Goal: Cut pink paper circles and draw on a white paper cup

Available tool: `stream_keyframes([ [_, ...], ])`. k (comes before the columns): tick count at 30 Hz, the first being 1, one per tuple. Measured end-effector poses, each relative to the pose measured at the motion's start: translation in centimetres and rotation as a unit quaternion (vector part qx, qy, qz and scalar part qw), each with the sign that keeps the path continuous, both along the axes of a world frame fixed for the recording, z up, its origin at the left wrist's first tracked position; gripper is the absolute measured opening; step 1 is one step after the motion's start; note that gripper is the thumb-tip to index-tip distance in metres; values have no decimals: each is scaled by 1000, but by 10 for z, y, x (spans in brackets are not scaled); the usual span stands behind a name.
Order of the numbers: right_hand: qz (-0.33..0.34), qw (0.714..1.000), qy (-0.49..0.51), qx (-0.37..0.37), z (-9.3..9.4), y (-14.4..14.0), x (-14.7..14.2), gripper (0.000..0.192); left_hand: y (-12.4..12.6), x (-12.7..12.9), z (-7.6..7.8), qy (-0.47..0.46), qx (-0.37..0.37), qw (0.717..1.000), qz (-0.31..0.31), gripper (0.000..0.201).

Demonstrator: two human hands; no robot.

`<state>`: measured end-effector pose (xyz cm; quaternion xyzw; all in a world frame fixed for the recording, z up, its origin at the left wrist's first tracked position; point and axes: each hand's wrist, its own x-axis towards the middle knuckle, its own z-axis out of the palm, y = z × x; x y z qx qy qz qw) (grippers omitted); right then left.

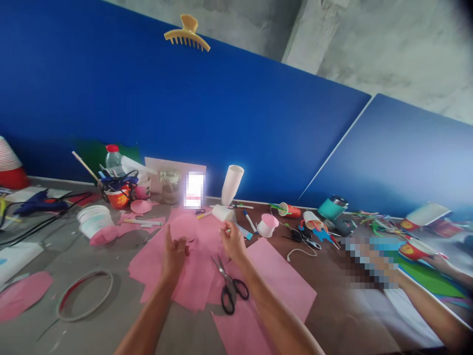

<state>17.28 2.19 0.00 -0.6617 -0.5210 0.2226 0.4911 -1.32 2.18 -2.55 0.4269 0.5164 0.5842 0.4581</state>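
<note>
While a round pink paper cutout [185, 228] is pinched between the left hand [173, 254] and the right hand [232, 240], fingers pressed on its edges, it's held just above loose pink paper sheets [273, 276] spread over a grey worktable [74, 246]. Black-handled steel scissors [229, 286] are laid on the sheets between the forearms. A white paper cup stack [94, 219] is seen to the left, a tall blue partition board [148, 108] stands behind, with a yellow plastic hair claw [187, 33] clipped on top.

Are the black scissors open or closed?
Closed: the scissors lie flat on the pink paper, blades together in one point.
</note>
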Motion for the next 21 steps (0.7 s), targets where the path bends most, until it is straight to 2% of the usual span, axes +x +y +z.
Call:
stream_keyframes([
  [5, -64, 995, 33, -66, 10, 29, 17, 40, -1, 1, -1, 9, -6, 1000, 3, 88],
  [9, -78, 990, 58, -98, 11, 50, 14, 57, -2, 2, 1, 1, -5, 1000, 3, 89],
  [12, -88, 988, 86, -97, 10, 60, 10, 64, 0, 3, 2, -17, -13, 1000, 0, 92],
  [16, -68, 984, 153, -59, 11, 62, 9, 54, 2, 3, 0, -30, -13, 999, 14, 88],
  [21, 14, 961, 275, -33, 16, 44, 11, 26, 2, -1, -1, -28, -27, 999, 34, 79],
])
